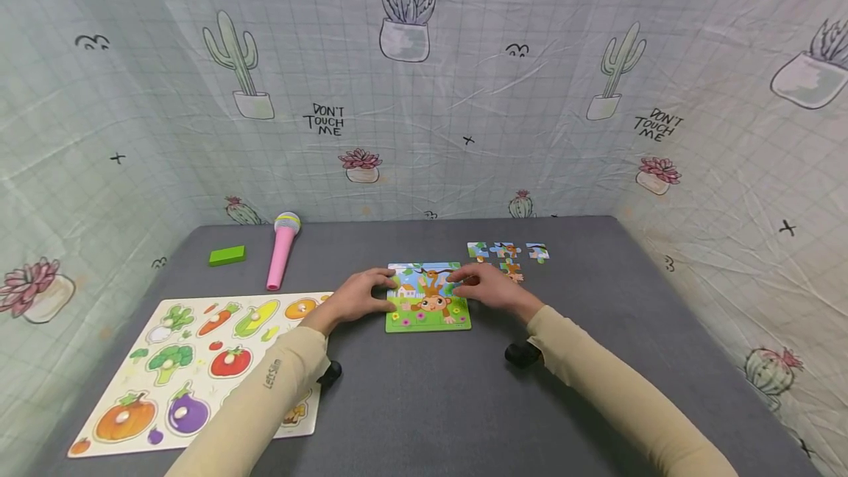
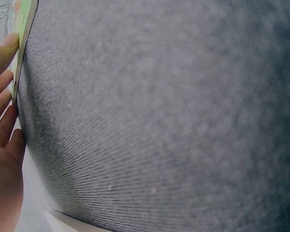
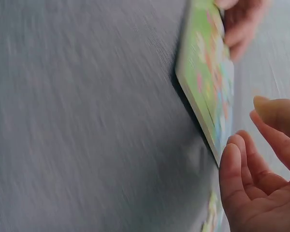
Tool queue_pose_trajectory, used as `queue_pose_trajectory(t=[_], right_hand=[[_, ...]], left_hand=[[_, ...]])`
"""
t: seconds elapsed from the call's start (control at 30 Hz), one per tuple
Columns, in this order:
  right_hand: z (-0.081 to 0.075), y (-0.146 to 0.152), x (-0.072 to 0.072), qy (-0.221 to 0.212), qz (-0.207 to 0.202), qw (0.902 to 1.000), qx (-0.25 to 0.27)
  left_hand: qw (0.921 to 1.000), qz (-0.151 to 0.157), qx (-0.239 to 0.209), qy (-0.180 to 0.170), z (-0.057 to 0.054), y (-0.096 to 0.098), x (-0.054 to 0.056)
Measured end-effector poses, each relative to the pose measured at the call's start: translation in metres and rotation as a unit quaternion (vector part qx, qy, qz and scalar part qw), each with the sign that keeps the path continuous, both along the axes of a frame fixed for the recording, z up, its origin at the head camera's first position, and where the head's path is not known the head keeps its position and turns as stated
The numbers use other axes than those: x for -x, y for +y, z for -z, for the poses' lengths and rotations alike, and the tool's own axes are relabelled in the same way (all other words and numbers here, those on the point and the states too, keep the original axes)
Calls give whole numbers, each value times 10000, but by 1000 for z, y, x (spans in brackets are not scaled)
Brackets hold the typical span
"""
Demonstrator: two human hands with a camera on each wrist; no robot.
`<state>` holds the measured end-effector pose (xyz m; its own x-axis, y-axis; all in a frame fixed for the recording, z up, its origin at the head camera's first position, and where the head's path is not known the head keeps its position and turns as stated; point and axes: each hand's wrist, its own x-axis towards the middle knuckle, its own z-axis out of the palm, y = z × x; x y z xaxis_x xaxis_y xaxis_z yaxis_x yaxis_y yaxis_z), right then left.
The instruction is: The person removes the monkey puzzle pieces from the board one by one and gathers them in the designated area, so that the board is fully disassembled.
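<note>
A small jigsaw puzzle (image 1: 424, 321) with a monkey picture and a green lower border lies between the hands. My left hand (image 1: 358, 296) rests at its left edge, the thumb and fingertips touching it with the fingers spread. In the left wrist view the left thumb (image 2: 8, 46) lies on the rim of the board. My right hand (image 1: 492, 288) is at the puzzle's right side, fingertips over its upper right part. In the right wrist view the right fingers (image 3: 231, 162) are loosely bent beside the board's edge, with no piece visible between them and the thumb.
Several loose jigsaw pieces (image 1: 538, 252) lie behind the right hand. A white vegetable peg board (image 1: 149, 381) lies at the left, partly under the left forearm. Behind it are a pink toy microphone (image 1: 281, 255) and a green block (image 1: 227, 255). Printed cloth walls (image 1: 424, 94) enclose the table.
</note>
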<state>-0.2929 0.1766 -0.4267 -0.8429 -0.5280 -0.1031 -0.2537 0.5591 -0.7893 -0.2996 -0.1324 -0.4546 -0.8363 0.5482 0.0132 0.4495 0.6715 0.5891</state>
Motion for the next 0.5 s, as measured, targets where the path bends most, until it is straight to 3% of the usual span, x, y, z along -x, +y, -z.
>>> queue_pose_trajectory(t=[0.2,0.5], right_hand=[[11,-13,-2,302,-295,9991,-66],[11,-19,-4,374,-155,9986,-327]], left_hand=[[9997,69,-217,8,2,-1,-1],[9994,97,-341,-58,0,-1,-3]])
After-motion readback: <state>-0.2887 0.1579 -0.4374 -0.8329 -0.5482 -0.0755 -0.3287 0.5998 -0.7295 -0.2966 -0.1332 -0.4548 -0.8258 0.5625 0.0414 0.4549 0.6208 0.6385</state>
